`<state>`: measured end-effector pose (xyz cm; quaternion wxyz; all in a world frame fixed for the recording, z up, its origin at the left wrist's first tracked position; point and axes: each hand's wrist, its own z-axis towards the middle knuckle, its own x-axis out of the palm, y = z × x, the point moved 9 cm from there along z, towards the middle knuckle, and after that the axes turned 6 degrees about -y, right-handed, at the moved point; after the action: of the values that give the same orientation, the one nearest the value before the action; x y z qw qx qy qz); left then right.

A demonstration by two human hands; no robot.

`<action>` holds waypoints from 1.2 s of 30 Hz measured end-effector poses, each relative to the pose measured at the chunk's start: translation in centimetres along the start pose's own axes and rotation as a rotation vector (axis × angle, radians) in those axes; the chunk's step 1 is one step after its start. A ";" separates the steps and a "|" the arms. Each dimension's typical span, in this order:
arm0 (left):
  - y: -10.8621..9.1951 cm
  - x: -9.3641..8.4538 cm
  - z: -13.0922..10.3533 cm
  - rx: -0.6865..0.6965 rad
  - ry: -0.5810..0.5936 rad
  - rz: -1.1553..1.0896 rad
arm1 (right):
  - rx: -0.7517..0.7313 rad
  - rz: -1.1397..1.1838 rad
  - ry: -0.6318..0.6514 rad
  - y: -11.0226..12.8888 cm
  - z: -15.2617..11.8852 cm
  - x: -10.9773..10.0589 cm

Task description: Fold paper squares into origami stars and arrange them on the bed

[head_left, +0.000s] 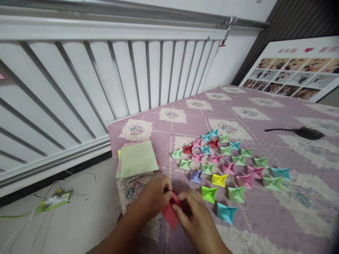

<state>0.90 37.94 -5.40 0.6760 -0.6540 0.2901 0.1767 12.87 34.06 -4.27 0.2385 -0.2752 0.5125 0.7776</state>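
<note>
The left hand point(156, 192) and right hand point(194, 208) are both pinching a piece of red paper point(171, 216), fingers bunching around its upper end, and they're holding it near the left edge of the surface point(261, 220). A paper stack point(139, 159) is lying along that same edge, and rows of little folded paper shapes point(218, 180) are spreading rightward toward the middle, pretty neat tbh

Your left hand point(156, 192) and right hand point(195, 213) both grip a piece of red paper point(171, 216), partly covered by them. Small folded papers point(219, 180) in several colours sit on the flowered tablecloth point(188, 121); a stack of square sheets point(139, 159) lies just beyond your left hand, near the radiator point(139, 76).
</note>
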 end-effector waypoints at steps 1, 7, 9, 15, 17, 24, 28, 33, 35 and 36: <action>-0.1 -0.1 -0.1 0.011 -0.001 -0.049 | 0.034 0.028 -0.077 -0.4 0.1 -0.8; -0.5 0.2 -0.5 -0.002 0.060 -0.339 | 0.216 0.286 0.021 -1.2 0.3 -0.1; -0.4 0.6 -0.5 -0.033 0.087 -0.408 | 0.257 0.334 0.056 -1.1 0.3 0.2; -0.6 1.4 -0.8 -0.063 0.173 -0.462 | 0.354 0.464 -0.013 -2.0 0.4 -0.3; -0.7 1.6 -1.1 -0.063 0.219 -0.383 | 0.371 0.501 -0.031 -2.3 0.3 -0.3; -1.2 1.2 -2.1 -0.053 0.282 -0.216 | 0.415 0.583 -0.094 -2.9 0.3 -0.7; -0.7 1.2 -2.6 -0.046 0.359 -0.197 | 0.436 0.588 -0.090 -3.1 0.3 -0.6; -0.3 1.1 -2.6 -0.059 0.353 -0.332 | 0.430 0.580 -0.052 -3.1 0.3 0.2; -0.4 1.0 -2.3 -0.060 0.297 -0.424 | 0.413 0.565 -0.033 -3.0 0.2 0.6; -0.3 1.0 -2.1 -0.061 0.272 -0.452 | 0.404 0.555 -0.020 -2.9 0.2 0.8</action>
<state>1.51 35.68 -5.71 0.6332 -0.7399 0.2193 -0.0595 14.14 35.35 -6.64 0.0724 -0.0648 0.7092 0.6983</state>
